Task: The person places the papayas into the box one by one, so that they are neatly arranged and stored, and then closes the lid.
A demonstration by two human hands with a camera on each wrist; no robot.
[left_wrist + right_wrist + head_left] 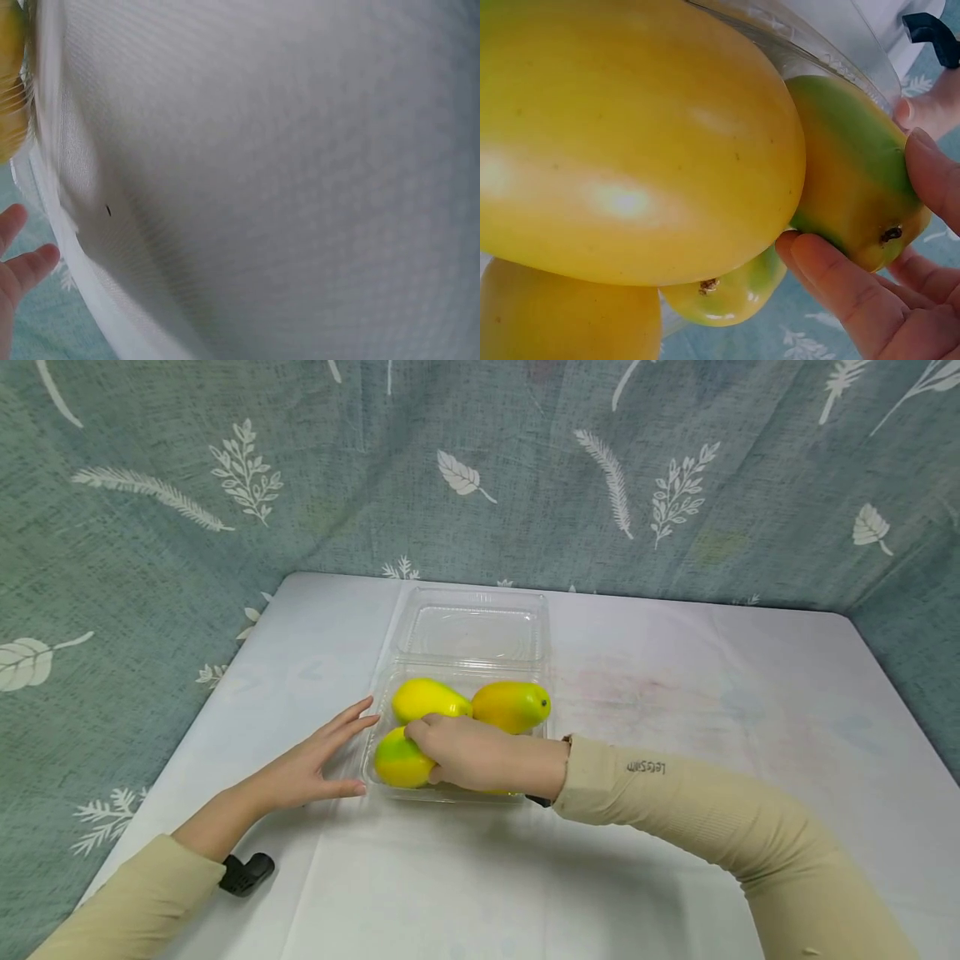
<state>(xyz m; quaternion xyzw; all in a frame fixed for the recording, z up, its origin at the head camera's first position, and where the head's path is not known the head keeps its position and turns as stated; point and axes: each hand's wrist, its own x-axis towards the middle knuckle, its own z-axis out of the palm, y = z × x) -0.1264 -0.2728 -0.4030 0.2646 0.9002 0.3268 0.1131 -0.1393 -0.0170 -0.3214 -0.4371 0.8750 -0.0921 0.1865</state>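
A clear plastic clamshell box (472,664) lies opened out, its lid folded back at the far side. Yellow and green papayas fill its near half. My right hand (468,752) reaches in from the right and grips the front left papaya (401,762), thumb and fingers around its end, as the right wrist view shows of the same papaya (855,165). Behind it lie a yellow papaya (427,700) and an orange-green papaya (512,706). Another large yellow papaya (637,142) is mostly hidden under my right wrist in the head view. My left hand (307,768), fingers spread, is at the box's left side, holding nothing.
A white cloth (697,693) covers the table. Leaf-patterned grey-green fabric (525,468) hangs behind and at the sides. Black wrist straps show on both arms, the left strap's black piece (247,872) close over the cloth.
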